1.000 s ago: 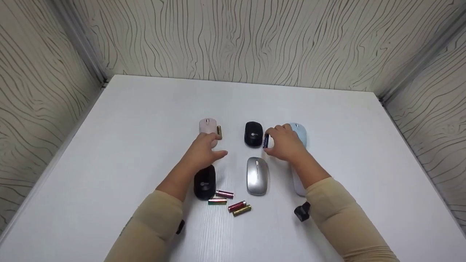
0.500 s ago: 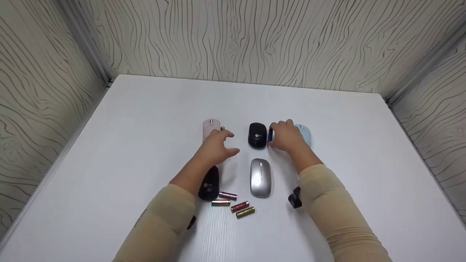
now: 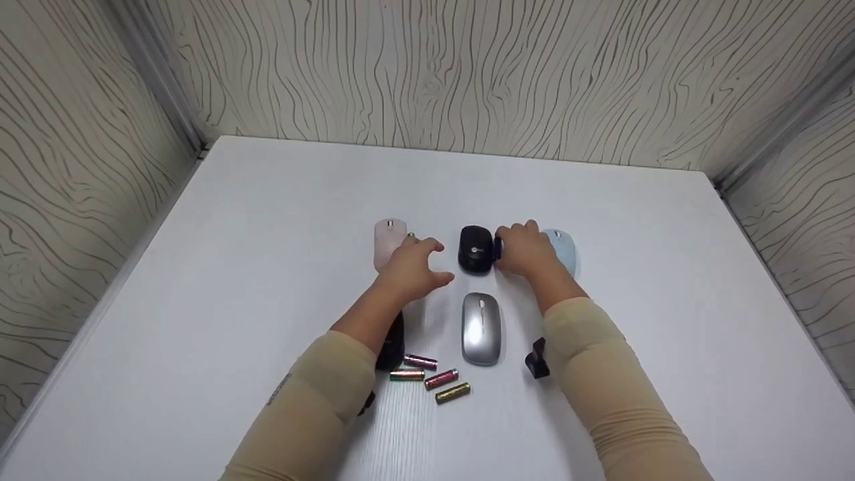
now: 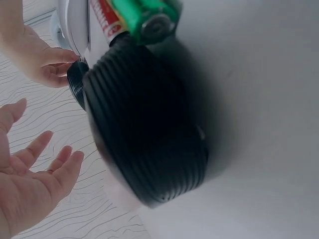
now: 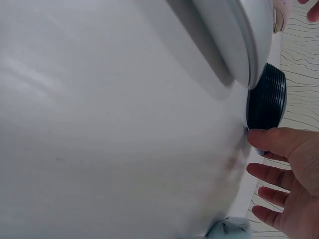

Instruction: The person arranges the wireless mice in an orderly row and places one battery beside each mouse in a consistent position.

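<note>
A dark blue battery (image 3: 497, 248) stands close against the right side of the far black mouse (image 3: 475, 249), pinched between the thumb and index finger of my right hand (image 3: 526, 249). Most of that battery is covered by the fingers. In the right wrist view, the right hand's thumb (image 5: 271, 139) lies right at the black mouse's edge while the other fingers spread apart. My left hand (image 3: 412, 270) hovers left of the same mouse, thumb and fingers parted around nothing. It partly covers the pink mouse (image 3: 389, 240) and a gold battery (image 3: 411, 235) beside it.
A silver mouse (image 3: 481, 329) sits in front of the far black mouse. Another black mouse (image 3: 393, 344) is half hidden under the left forearm, with several batteries (image 3: 441, 379) beside it. A light blue mouse (image 3: 562, 248) lies right of the right hand.
My left hand has moved right, from over the pink mouse toward the far black mouse. The right hand has brought the blue battery closer to that mouse's side.
</note>
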`<action>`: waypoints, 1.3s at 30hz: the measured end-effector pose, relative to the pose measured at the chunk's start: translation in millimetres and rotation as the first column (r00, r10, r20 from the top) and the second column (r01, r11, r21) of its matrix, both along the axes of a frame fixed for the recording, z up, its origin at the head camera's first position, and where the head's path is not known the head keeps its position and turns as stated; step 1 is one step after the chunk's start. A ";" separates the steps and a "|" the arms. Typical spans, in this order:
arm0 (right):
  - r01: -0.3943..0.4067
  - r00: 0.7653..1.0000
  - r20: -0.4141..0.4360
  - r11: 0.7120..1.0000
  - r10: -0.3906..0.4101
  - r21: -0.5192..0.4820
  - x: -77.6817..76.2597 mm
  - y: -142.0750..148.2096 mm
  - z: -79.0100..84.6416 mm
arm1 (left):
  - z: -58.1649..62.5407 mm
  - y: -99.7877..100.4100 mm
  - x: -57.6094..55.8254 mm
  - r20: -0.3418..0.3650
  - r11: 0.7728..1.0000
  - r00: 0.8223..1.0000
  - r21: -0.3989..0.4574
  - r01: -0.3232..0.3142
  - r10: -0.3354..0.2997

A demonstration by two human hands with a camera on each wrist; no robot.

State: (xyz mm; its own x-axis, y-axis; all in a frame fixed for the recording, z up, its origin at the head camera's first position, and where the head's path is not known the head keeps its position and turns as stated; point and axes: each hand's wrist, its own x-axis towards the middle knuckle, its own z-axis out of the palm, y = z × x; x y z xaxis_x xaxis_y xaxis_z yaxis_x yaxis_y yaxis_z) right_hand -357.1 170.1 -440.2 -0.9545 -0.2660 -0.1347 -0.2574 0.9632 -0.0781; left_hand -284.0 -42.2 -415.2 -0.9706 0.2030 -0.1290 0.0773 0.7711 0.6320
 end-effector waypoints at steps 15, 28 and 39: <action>0.008 1.000 0.022 1.000 -0.008 -0.003 3.2 -1.2 0.9 | -0.4 4.7 -4.6 -0.007 0.999 1.000 -0.052 0.006 -0.007; -0.011 1.000 0.001 0.998 0.011 -0.054 6.6 9.5 9.2 | 2.6 -3.4 -3.8 -0.004 0.999 1.000 -0.039 -0.016 0.015; -0.042 0.998 -0.049 0.998 0.039 -0.055 30.4 9.9 32.0 | 7.4 -9.1 5.0 0.001 0.999 1.000 -0.042 -0.021 0.021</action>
State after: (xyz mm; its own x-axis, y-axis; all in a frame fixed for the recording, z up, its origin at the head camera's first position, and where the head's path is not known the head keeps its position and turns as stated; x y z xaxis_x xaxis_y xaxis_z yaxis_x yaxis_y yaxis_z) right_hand -326.7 180.0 -408.1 -0.9477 -0.3107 -0.0725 -0.3011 0.9462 -0.1183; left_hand -278.9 -51.3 -407.8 -0.9745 0.1771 -0.1380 0.0604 0.7986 0.5988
